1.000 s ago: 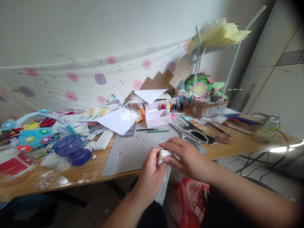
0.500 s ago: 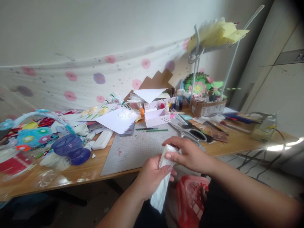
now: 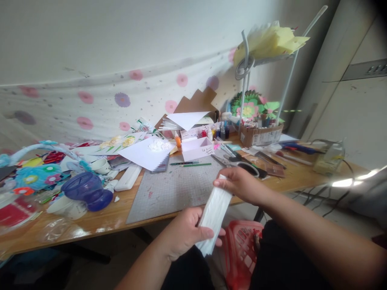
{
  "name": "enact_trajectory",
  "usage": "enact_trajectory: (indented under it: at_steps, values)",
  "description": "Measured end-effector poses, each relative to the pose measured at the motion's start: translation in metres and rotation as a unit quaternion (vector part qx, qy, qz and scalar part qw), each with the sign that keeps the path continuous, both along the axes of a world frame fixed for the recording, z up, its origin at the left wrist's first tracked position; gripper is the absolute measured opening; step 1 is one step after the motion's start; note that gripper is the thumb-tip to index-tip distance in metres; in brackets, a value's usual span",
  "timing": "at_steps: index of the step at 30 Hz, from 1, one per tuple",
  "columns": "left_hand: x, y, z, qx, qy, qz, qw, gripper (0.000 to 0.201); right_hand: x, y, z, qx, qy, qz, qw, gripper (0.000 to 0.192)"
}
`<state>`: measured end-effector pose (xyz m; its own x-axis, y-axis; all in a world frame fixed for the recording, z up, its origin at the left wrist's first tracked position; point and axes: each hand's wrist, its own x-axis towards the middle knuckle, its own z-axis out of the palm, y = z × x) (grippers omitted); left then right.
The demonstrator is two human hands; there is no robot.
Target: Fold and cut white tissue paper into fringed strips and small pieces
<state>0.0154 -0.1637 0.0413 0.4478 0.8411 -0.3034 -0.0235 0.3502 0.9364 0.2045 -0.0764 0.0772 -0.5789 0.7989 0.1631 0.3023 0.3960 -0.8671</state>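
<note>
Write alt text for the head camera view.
Two bare hands stretch a white folded tissue strip: the right hand pinches its top, the left hand grips its lower part, above a grey cutting mat on a cluttered wooden craft table.

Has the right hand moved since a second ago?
Yes. The right hand pulled the white strip up, away from the left hand, toward the scissors.

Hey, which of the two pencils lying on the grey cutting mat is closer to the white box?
The darker pencil, the one on the left; its tip ends just below the white box. The bright green pencil lies slightly nearer the person.
</note>
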Motion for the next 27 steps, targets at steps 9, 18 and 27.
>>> enact_trajectory:
  at_steps: [9,18,27]
  values:
    - [0.007,-0.002,0.001,0.003,-0.062,0.091,0.994,0.03,-0.018,-0.008,-0.013,-0.273,0.288,0.017,0.918,0.044]
    - [0.008,-0.002,-0.006,-0.001,-0.061,0.111,0.992,0.031,-0.042,-0.024,-0.027,-0.295,0.271,-0.037,0.916,0.031]
    - [-0.003,-0.004,-0.011,-0.006,-0.053,0.064,0.996,0.034,-0.036,-0.011,-0.023,-0.251,0.262,-0.058,0.93,0.041]
